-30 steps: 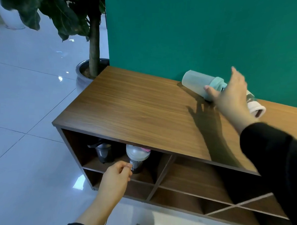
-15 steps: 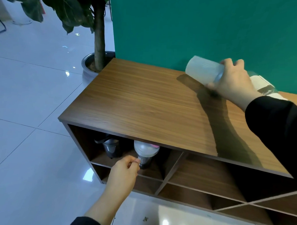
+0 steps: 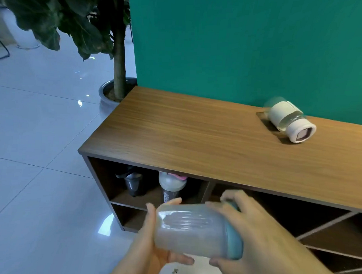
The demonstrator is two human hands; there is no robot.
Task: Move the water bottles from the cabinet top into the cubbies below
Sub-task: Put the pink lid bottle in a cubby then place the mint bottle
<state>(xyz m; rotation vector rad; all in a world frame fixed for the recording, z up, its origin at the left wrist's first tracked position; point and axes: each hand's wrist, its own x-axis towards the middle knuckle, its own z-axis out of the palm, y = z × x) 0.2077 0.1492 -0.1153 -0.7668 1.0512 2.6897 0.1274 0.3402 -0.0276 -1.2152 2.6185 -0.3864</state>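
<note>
Frosted bottle, teal lid: lying sideways in mid-air before cubbies, not yet stowed. Right hand wrapped around lid end, fingers curled closed on it; left hand cupping base, fingers beneath, thumb above. Beyond fingertips, upper-left cubby: dark bottle, grey-domed bottle stowed. White-sleeved bottle lying on cabinet top, well apart from both hands; left to move. Cabinet cut off rightward; lower cubbies shadowed; further bottles unknowable

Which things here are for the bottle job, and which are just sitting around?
For the job:
- frosted plastic bottle with teal lid, held by left hand and right hand
- clear white-sleeved bottle lying on top
- brown wooden cabinet

Just there:
- potted leafy tree
- green wall
</note>
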